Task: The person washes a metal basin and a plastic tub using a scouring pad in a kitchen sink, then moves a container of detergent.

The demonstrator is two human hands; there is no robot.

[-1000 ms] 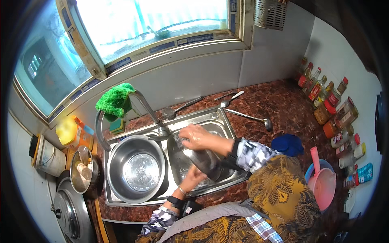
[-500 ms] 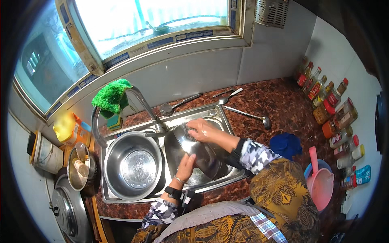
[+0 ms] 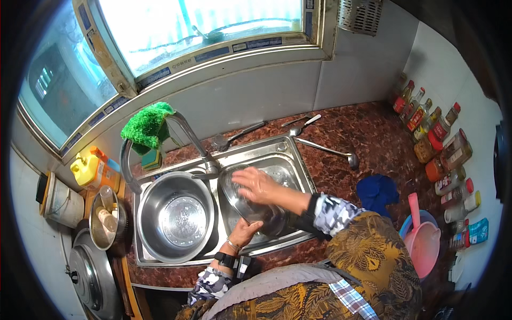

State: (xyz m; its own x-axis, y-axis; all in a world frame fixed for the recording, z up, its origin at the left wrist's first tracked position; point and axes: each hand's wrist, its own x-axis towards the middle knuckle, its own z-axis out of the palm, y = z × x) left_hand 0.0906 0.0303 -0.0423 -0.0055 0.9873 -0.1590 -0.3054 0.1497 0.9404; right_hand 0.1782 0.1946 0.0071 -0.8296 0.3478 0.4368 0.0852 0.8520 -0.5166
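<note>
A shiny metal bowl is tilted in the right-hand basin of the steel sink. My left hand grips its near edge, thumb stretched along the rim and the other fingers hidden. Over its far side lies my right hand, wet, with fingers stretched out and apart; whether anything is under the palm is hidden. In the left basin stands a large steel pot with a little water in the bottom. The faucet arches over it, a green fluffy cloth draped on its neck.
A ladle, a spoon and a long-handled brush lie behind the sink. Right are a blue cloth, a pink dipper and several seasoning bottles. Left stand a yellow jug and a metal bowl of bottles.
My right hand has opened out and slid slightly nearer over the bowl; the dark scrubber-like patch at its fingertips no longer shows. The bowl sits lower and my left hand has dropped slightly.
</note>
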